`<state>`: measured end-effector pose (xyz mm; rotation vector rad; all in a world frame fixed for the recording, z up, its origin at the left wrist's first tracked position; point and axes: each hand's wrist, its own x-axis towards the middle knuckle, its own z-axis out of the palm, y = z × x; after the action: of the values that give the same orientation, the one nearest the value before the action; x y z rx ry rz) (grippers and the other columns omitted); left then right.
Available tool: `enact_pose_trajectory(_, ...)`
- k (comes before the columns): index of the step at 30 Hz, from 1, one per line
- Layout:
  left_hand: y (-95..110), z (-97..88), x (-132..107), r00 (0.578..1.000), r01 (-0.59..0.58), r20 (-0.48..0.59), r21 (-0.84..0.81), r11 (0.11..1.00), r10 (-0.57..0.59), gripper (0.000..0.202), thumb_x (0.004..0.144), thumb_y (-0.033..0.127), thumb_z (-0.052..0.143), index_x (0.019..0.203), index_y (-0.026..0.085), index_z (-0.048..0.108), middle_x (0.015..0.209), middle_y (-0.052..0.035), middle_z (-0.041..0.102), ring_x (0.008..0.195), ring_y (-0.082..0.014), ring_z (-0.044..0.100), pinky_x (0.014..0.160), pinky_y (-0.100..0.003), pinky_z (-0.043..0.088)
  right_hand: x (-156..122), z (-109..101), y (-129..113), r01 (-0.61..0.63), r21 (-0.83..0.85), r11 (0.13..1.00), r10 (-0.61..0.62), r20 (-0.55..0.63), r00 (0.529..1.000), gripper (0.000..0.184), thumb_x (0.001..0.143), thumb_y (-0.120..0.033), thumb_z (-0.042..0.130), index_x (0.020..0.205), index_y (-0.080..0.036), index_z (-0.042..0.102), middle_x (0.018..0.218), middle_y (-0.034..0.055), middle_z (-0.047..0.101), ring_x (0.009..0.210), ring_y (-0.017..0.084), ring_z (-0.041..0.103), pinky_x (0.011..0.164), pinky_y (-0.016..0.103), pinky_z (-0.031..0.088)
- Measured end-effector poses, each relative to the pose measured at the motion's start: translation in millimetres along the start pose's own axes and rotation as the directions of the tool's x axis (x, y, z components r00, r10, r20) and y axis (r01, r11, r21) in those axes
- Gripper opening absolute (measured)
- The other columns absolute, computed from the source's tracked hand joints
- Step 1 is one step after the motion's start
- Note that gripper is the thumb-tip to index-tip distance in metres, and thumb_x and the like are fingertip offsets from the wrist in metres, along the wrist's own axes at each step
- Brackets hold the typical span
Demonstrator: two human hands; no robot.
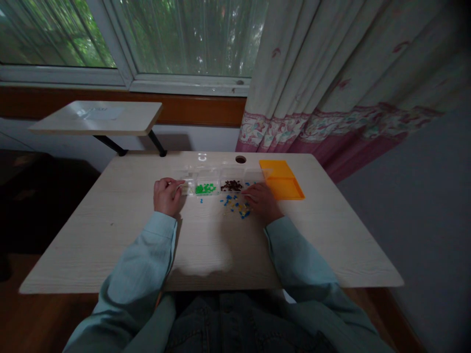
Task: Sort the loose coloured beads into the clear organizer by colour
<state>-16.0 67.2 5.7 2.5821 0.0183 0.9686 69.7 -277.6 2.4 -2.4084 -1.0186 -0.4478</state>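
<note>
A clear compartment box lies across the far middle of the table. Small green pieces fill one compartment, and dark brown pieces sit in the one to its right. A few blue bits show in the rightmost compartment. My left hand is closed at the box's left end, its fingertips over the leftmost compartment; what they pinch is unclear. In front of the box, a loose pile of blue and yellow pieces is spread out. Beside that pile, my right hand has its fingers drawn together near the box's right front edge, their contents too small to identify.
An orange tray lies right of the box. Behind the box is a round hole in the table. A raised shelf stands at the back left, and a curtain hangs behind the table.
</note>
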Motion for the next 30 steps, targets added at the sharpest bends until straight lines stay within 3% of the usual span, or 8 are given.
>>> enact_pose_trajectory(6, 24.5, 9.7, -7.3, 0.986, -0.128, 0.086, -0.133, 0.983, 0.140, 0.023, 0.084, 0.021, 0.053, 0.101, 0.024, 0.070, 0.094, -0.0066, 0.056, 0.095, -0.0217, 0.049, 0.086, -0.038, 0.041, 0.4, 6.7, -21.9, 0.065, 0.019, 0.998, -0.066, 0.096, 0.993, 0.015, 0.086, -0.027, 0.060, 0.096, -0.023, 0.071, 0.091, 0.0043, 0.065, 0.092, 0.021, 0.053, 0.087, 0.036, 0.039)
enact_pose_trajectory(13, 50.0, 22.4, -16.2, 0.931, -0.262, 0.185, -0.260, 0.929, 0.315, 0.024, 0.086, 0.022, 0.053, 0.104, 0.024, 0.068, 0.098, -0.0071, 0.055, 0.095, -0.0204, 0.049, 0.084, -0.037, 0.043, 5.8, 16.1, -51.7, -0.046, -0.142, 0.989, 0.061, 0.105, 0.993, 0.016, 0.088, -0.034, 0.058, 0.089, -0.024, 0.070, 0.092, 0.0054, 0.061, 0.096, 0.023, 0.047, 0.084, 0.037, 0.033)
enact_pose_trajectory(21, 49.7, 20.5, -14.9, 0.938, -0.250, 0.174, -0.263, 0.932, 0.301, 0.023, 0.086, 0.022, 0.052, 0.104, 0.024, 0.067, 0.096, -0.0067, 0.055, 0.094, -0.0201, 0.049, 0.083, -0.037, 0.043, 6.1, 20.8, -58.9, -0.056, -0.145, 0.988, 0.071, 0.099, 0.993, 0.010, 0.085, -0.030, 0.062, 0.086, -0.022, 0.068, 0.095, 0.0058, 0.061, 0.098, 0.023, 0.047, 0.084, 0.037, 0.032)
enact_pose_trajectory(24, 49.3, 20.2, -14.5, 0.936, -0.254, 0.173, -0.268, 0.929, 0.305, 0.023, 0.086, 0.021, 0.053, 0.104, 0.024, 0.067, 0.095, -0.0068, 0.054, 0.094, -0.0202, 0.049, 0.083, -0.037, 0.043, 5.9, 19.9, -54.7, -0.068, -0.097, 0.993, 0.073, 0.048, 0.996, 0.011, 0.086, -0.031, 0.060, 0.086, -0.022, 0.067, 0.095, 0.0050, 0.062, 0.097, 0.022, 0.048, 0.086, 0.037, 0.032)
enact_pose_trajectory(26, 49.1, 20.6, -14.8, 0.937, -0.248, 0.177, -0.270, 0.931, 0.301, 0.024, 0.086, 0.021, 0.052, 0.104, 0.024, 0.067, 0.096, -0.0068, 0.054, 0.094, -0.0204, 0.049, 0.084, -0.037, 0.043, 6.1, 16.5, -45.9, -0.114, -0.074, 0.991, 0.111, -0.046, 0.993, 0.012, 0.086, -0.030, 0.058, 0.087, -0.022, 0.067, 0.094, 0.0045, 0.062, 0.095, 0.022, 0.049, 0.087, 0.037, 0.033)
enact_pose_trajectory(30, 47.7, 20.8, -14.9, 0.942, -0.230, 0.186, -0.254, 0.939, 0.281, 0.023, 0.087, 0.023, 0.052, 0.104, 0.025, 0.067, 0.097, -0.0068, 0.054, 0.096, -0.0208, 0.049, 0.084, -0.038, 0.043, 5.1, 2.9, -18.9, -0.255, -0.033, 0.966, 0.237, -0.269, 0.933, 0.012, 0.085, -0.030, 0.058, 0.087, -0.020, 0.065, 0.090, 0.0049, 0.062, 0.092, 0.021, 0.051, 0.087, 0.036, 0.036)
